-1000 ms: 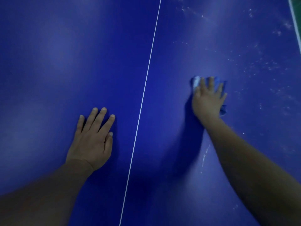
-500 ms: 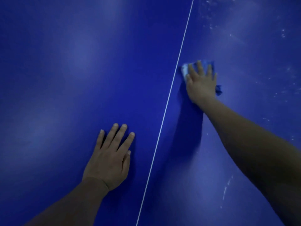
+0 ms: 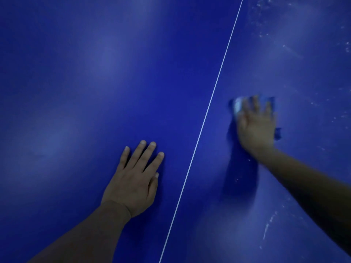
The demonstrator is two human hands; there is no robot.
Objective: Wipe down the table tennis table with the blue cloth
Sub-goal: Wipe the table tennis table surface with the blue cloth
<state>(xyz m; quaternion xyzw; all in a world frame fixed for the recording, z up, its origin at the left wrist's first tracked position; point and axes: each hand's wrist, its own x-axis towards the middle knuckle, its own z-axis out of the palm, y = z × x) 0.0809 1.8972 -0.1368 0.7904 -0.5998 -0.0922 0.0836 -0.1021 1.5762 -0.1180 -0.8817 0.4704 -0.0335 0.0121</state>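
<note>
bench (image 3: 85,73) blue, white centre line (image 3: 209,105) ran 7 to 1 o'clock | left hand (image 3: 135,179) flat at 6 o'clock, fingers straight, holding nothing | right hand (image 3: 256,126) blurred at 3 o'clock, fingers spread, pressing blue cloth (image 3: 237,106) onto bench right of line

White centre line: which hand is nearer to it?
Left. The left hand lies flat just left of the white centre line; the right hand, pressing the blue cloth, sits farther off on its right.
</note>
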